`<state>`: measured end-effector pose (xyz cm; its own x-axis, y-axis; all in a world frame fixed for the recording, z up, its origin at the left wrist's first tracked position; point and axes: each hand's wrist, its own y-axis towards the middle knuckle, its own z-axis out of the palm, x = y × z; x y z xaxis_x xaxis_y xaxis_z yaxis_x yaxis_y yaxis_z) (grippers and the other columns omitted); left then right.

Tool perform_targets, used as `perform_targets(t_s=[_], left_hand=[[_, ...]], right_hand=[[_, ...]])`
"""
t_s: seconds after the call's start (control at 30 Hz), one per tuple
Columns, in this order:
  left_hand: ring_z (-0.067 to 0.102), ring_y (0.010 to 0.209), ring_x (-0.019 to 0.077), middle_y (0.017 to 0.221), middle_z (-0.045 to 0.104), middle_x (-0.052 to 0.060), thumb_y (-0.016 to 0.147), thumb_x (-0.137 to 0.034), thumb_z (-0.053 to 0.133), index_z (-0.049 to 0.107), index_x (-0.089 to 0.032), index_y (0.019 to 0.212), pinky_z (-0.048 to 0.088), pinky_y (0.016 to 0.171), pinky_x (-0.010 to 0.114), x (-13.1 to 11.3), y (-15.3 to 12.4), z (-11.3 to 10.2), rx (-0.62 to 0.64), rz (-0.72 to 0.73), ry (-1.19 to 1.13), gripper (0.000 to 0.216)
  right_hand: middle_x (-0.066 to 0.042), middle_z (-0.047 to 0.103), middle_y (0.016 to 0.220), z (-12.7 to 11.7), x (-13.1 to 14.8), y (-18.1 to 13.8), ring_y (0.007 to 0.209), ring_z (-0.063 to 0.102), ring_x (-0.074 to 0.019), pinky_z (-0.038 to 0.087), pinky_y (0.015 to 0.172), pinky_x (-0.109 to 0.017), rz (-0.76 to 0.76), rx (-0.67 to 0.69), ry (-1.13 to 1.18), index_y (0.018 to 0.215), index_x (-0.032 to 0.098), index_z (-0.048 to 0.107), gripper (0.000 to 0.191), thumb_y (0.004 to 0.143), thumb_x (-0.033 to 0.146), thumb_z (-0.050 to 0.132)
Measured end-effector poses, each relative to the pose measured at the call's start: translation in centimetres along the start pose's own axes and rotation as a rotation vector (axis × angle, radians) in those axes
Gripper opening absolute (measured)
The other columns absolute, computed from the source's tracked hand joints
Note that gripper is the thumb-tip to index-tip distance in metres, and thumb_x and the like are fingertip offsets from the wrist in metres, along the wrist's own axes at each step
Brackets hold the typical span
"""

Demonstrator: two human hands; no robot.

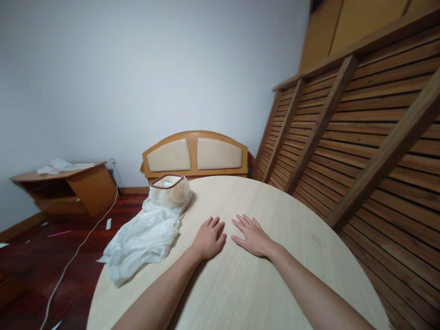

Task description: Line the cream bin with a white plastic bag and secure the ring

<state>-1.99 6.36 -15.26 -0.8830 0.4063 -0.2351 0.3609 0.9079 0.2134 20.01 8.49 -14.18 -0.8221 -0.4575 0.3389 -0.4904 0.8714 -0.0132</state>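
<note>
My left hand [208,238] lies palm down on the round pale wooden table [275,275], fingers loosely bent and holding nothing. My right hand [251,235] rests flat beside it, fingers stretched out, also holding nothing. The two hands are close together, almost touching. To the left of my left hand lies a crumpled white plastic bag [140,243]. Behind the bag stands a small bin [170,190] with a brown rim, lined with a white bag.
A slatted wooden bed frame [360,133] leans against the wall on the right, close to the table edge. A wooden headboard [195,155] stands behind the table. A low wooden cabinet [68,188] sits at the left, and a white cable [79,250] runs over the dark red floor.
</note>
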Motion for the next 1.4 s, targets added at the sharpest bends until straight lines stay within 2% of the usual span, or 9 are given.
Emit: perform_targets(t_s=[1.23, 1.4], left_hand=[[0.035, 0.149, 0.0323, 0.157, 0.046, 0.011, 0.098, -0.041, 0.045, 0.054, -0.020, 0.142, 0.031, 0.123, 0.050, -0.4, -0.1, -0.3, -0.001, -0.048, -0.039, 0.050], [0.050, 0.137, 0.0277, 0.146, 0.058, 0.010, 0.093, -0.035, 0.055, 0.062, -0.021, 0.130, 0.039, 0.117, 0.043, -0.1, 0.8, -1.7, -0.066, -0.010, 0.004, 0.040]], right_hand=[[-0.007, 0.022, 0.169, -0.1, 0.2, 0.0, 0.157, 0.011, -0.0300, 0.006, 0.126, -0.050, 0.015, -0.010, 0.005, 0.158, 0.024, 0.036, 0.076, 0.095, 0.068, 0.038], [-0.005, 0.022, 0.169, 0.0, -0.1, 0.3, 0.157, 0.012, -0.0292, 0.006, 0.126, -0.050, 0.009, -0.017, 0.007, 0.157, 0.026, 0.037, 0.075, 0.096, 0.068, 0.038]])
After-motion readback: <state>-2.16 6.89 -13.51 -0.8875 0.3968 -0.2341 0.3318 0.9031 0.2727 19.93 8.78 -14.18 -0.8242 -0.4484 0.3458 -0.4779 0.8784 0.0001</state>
